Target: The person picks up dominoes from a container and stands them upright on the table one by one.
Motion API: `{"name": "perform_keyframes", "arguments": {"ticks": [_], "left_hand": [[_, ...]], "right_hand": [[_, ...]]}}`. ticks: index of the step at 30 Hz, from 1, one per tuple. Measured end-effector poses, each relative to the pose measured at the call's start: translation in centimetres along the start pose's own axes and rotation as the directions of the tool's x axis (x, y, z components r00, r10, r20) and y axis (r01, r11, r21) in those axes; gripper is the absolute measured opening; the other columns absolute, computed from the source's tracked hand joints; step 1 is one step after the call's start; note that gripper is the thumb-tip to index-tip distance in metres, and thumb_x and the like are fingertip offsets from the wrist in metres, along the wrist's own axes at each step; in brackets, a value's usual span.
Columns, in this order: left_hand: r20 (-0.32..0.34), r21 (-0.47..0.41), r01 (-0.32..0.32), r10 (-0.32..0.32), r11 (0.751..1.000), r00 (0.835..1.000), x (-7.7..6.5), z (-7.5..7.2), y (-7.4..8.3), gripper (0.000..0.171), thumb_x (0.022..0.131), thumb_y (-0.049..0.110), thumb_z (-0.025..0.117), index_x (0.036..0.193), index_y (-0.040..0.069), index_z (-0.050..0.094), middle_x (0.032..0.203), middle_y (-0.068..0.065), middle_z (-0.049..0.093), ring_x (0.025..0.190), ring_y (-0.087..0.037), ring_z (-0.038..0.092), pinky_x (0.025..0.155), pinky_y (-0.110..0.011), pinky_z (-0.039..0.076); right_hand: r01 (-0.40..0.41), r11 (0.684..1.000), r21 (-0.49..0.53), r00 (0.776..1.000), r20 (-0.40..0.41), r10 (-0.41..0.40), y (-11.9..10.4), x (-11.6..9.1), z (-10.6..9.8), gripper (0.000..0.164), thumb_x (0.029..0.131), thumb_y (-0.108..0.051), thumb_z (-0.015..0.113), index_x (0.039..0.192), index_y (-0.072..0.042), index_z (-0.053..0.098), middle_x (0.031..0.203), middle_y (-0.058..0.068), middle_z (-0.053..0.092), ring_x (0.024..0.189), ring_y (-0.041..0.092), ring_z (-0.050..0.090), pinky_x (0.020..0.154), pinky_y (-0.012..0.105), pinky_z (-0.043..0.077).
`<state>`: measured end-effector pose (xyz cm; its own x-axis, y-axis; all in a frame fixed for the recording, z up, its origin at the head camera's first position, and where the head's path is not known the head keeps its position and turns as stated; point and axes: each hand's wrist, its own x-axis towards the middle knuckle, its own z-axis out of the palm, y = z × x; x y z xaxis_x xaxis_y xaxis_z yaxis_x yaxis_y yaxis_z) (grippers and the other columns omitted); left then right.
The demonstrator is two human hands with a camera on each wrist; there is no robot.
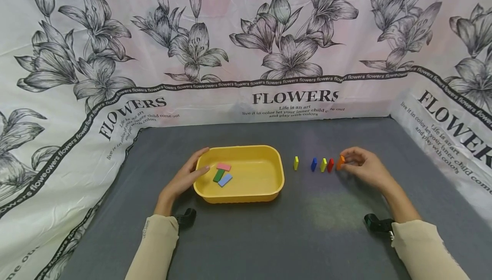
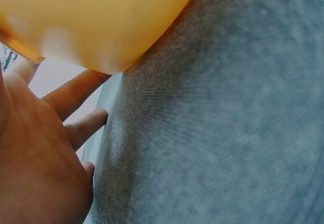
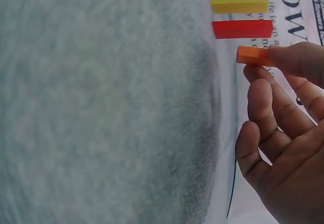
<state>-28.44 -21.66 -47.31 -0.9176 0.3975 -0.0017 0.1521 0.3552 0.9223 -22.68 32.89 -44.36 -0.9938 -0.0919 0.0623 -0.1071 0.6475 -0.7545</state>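
Observation:
My right hand pinches an orange domino-like block between thumb and fingertips, at the right end of a row of small upright blocks. Beside it stands a red block, then a yellow block and a blue block. Farther left, after a gap, is another yellow block. My left hand grips the left end of a yellow tray, thumb over the rim and fingers along the outer wall. Inside lie a pink block, a green block and a light blue block.
A dark grey cloth-like surface lies under everything. White floral fabric rises behind it and along both sides. Each wrist wears a black camera mount, the left mount close to the tray's near-left corner.

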Motion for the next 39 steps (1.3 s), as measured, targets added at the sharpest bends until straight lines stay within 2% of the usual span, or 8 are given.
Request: {"name": "perform_keyframes", "arguments": {"ticks": [4, 9, 17, 25, 39], "left_hand": [[-0.003, 0.003, 0.000, 0.000, 1.000, 1.000, 0.05, -0.04, 0.07, 0.063, 0.104, 0.029, 0.057, 0.160, 0.030, 0.029, 0.171, -0.003, 0.019, 0.156, -0.035, 0.020, 0.122, -0.063, 0.024], [-0.002, 0.002, 0.000, 0.000, 1.000, 1.000, 0.03, -0.05, 0.11, 0.064, 0.104, 0.028, 0.057, 0.161, 0.028, 0.028, 0.171, -0.003, 0.019, 0.157, -0.035, 0.019, 0.123, -0.063, 0.024], [-0.007, 0.006, 0.024, -0.024, 1.000, 1.000, 0.14, 0.03, 0.04, 0.064, 0.103, 0.031, 0.058, 0.160, 0.032, 0.028, 0.171, -0.003, 0.018, 0.155, -0.035, 0.023, 0.121, -0.062, 0.028], [-0.012, 0.014, 0.019, -0.019, 1.000, 1.000, 0.04, 0.08, 0.03, 0.065, 0.103, 0.029, 0.058, 0.160, 0.032, 0.028, 0.170, -0.005, 0.019, 0.155, -0.037, 0.023, 0.121, -0.063, 0.028], [-0.016, 0.024, 0.028, -0.027, 0.999, 0.999, 0.11, 0.11, 0.13, 0.065, 0.103, 0.030, 0.058, 0.160, 0.032, 0.028, 0.171, -0.003, 0.019, 0.156, -0.036, 0.021, 0.122, -0.063, 0.025]], "right_hand": [[-0.017, 1.000, 0.003, 0.999, 0.042, 0.017, 0.13, 0.27, 0.27, 0.036, 0.096, -0.012, 0.069, 0.128, 0.000, 0.058, 0.118, 0.026, 0.069, 0.084, 0.014, 0.070, 0.065, 0.032, 0.057], [-0.017, 1.000, 0.009, 0.998, 0.057, 0.016, 0.16, 0.55, 0.51, 0.035, 0.095, -0.007, 0.068, 0.127, 0.003, 0.058, 0.119, 0.028, 0.068, 0.086, 0.012, 0.070, 0.068, 0.031, 0.059], [-0.015, 1.000, 0.006, 0.998, 0.060, 0.015, 0.11, 0.66, 0.59, 0.035, 0.094, -0.006, 0.068, 0.126, 0.002, 0.058, 0.119, 0.028, 0.066, 0.087, 0.008, 0.067, 0.068, 0.030, 0.059], [-0.007, 1.000, 0.001, 0.998, 0.057, 0.007, 0.13, 0.66, 0.60, 0.036, 0.093, -0.007, 0.070, 0.126, 0.002, 0.059, 0.120, 0.028, 0.065, 0.084, 0.013, 0.069, 0.067, 0.029, 0.058], [0.015, 1.000, 0.000, 0.998, 0.054, -0.015, -0.46, 0.26, 0.12, 0.045, 0.094, -0.008, 0.070, 0.135, 0.002, 0.055, 0.127, 0.030, 0.062, 0.082, 0.016, 0.070, 0.066, 0.031, 0.058]]}}
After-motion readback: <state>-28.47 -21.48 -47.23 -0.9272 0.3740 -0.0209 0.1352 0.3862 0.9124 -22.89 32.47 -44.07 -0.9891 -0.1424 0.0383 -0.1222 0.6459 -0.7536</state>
